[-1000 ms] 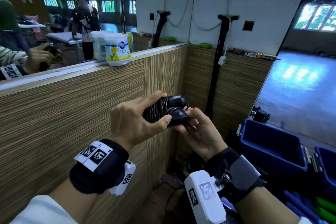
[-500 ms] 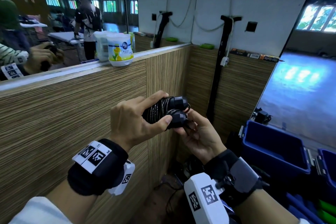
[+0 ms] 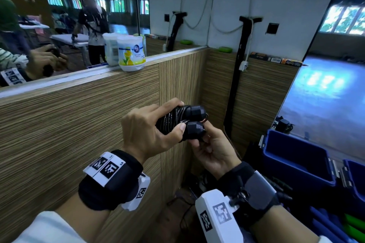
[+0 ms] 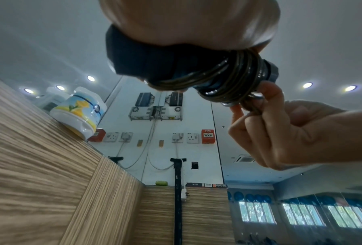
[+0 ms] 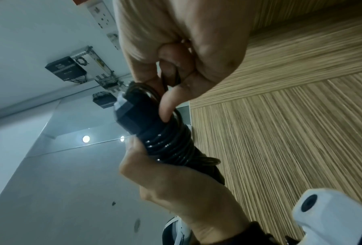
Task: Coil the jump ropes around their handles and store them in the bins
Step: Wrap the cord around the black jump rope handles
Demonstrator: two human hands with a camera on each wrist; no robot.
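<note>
Your left hand (image 3: 146, 134) grips the black jump rope bundle (image 3: 177, 122), its two black plastic handles lying side by side with glossy black cord wound tightly around them. Your thumb presses across the coils from the near side while your fingers (image 3: 167, 104) curl over the top, so the bundle is clamped in your fist at chest height, in front of the striped wood-grain panel wall (image 3: 79, 134). The faceted handle ends (image 3: 195, 128) point to your right, clear of your fist.

Your right hand (image 3: 213, 150) sits just under and beside those handle ends, palm up. In the right wrist view its fingers (image 5: 167, 106) are curled, the tips touching the cord next to a handle end, and a thin loop of black cord (image 5: 173, 74) is pinched between thumb and finger. The left wrist view shows the same pinch at the small metal rings (image 4: 257, 97) by the handle ends.

Low on your right stands a deep blue plastic bin (image 3: 296, 158) with its top open, well apart from the bundle; the edge of a second blue bin (image 3: 355, 175) shows beside it. A white room freshener tub with a yellow flower label (image 3: 131, 53) rests on the ledge atop the panel wall, against the mirror (image 3: 59, 25).
</note>
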